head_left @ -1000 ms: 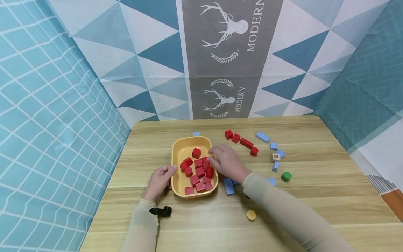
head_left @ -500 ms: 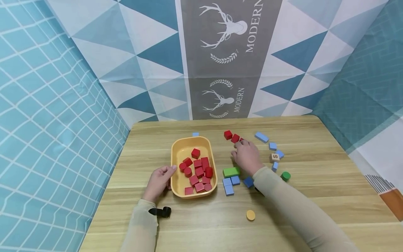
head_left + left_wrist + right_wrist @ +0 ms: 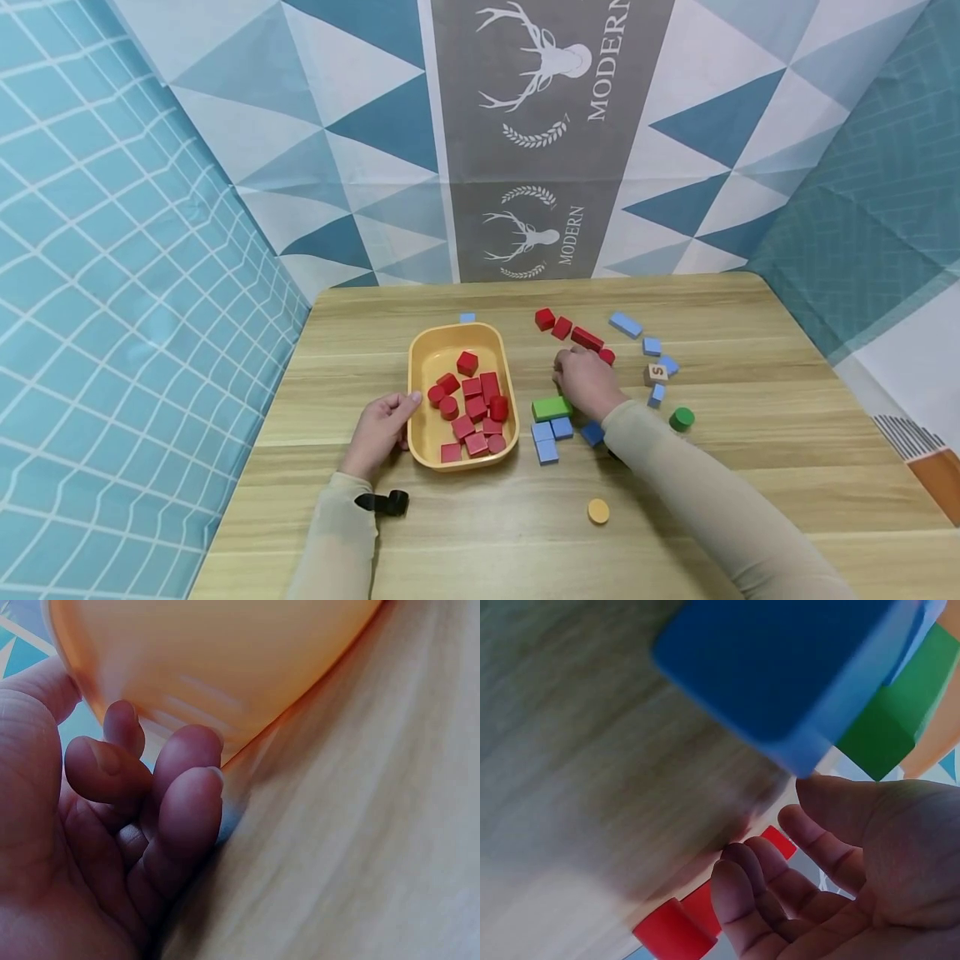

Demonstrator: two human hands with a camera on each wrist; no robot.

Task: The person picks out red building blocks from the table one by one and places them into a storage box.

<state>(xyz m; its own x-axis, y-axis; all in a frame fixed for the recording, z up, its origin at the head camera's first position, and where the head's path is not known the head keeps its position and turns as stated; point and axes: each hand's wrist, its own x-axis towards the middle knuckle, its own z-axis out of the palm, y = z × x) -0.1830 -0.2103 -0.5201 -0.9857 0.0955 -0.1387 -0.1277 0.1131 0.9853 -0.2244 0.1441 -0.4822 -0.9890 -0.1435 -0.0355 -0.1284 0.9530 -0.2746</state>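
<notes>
The orange-yellow tray (image 3: 441,350) holds several red cubes, bars and cylinders. My left hand (image 3: 381,429) grips its left wall, thumb over the rim and curled fingers against the outside; the left wrist view shows those fingertips (image 3: 191,810) at the wall. Right of the tray, my right hand (image 3: 591,385) is low over the table, fingers loosely curled and apparently holding nothing. Just beyond it lie a red bar (image 3: 587,338) and a red cylinder (image 3: 607,357), partly covered by the hand. Two red cubes (image 3: 545,319) sit farther left. In the right wrist view the thumb overlaps a blue block (image 3: 780,667).
A green block (image 3: 552,408) and several blue blocks (image 3: 547,451) lie between tray and right forearm. Farther right are a letter cube (image 3: 656,374), a green cylinder (image 3: 682,418) and more blue pieces (image 3: 626,324). A yellow disc (image 3: 598,511) lies nearer the front.
My right hand left the tray's right side and moved right to the loose red blocks, then drew slightly back, uncovering the red bar. The left hand and tray stay put.
</notes>
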